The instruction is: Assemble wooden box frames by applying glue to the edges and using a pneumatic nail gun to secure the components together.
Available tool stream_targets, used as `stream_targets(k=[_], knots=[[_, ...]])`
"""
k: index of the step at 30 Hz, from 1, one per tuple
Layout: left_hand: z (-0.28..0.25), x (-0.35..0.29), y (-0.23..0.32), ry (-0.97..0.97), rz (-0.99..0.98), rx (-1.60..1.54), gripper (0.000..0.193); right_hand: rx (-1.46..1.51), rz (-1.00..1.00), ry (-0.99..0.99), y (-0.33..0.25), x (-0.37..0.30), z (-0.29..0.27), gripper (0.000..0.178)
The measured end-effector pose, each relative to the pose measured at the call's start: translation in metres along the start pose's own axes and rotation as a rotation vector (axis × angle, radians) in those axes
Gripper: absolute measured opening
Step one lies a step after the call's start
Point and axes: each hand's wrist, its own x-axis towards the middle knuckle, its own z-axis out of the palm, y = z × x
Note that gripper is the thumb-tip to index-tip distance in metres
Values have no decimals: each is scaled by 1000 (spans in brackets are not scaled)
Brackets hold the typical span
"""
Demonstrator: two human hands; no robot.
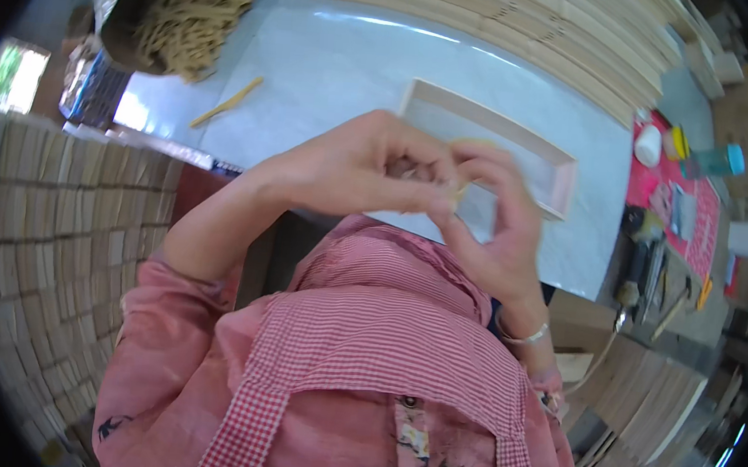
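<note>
My left hand and my right hand meet in front of me, fingers curled and fingertips pinched together. A little yellowish material shows between the fingertips; it is small and blurred, so its kind cannot be told. Under and just beyond my hands, a shallow rectangular frame of pale wood lies on the shiny light table. Neither hand grips the frame, though my right hand covers part of it. To the left on the table lies a single tan strip.
At the upper left an open container holds many tan strips. Long wooden boards lie stacked along the far side. On the right are a teal-capped bottle, a white jar and tools. Stacked wood pieces fill the left.
</note>
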Motion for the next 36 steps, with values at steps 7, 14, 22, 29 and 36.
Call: stream_targets(k=[7, 14, 22, 29, 36], knots=[[-5, 8, 0, -151, -71, -68, 4, 194, 35, 208, -3, 2, 7, 26], [-13, 25, 2, -174, -51, 4, 5, 267, 234, -129, -6, -12, -18, 12], [-40, 12, -18, -193, -343, 889, 27, -452, 240, 33, 8, -31, -92, 34], [-65, 18, -22, 25, -159, 1434, 79, -1029, 166, -346, -3, -14, -153, 28], [-93, 35, -86, 17, -257, 1448, 96, -1140, 339, -401, 61, -25, -176, 70]])
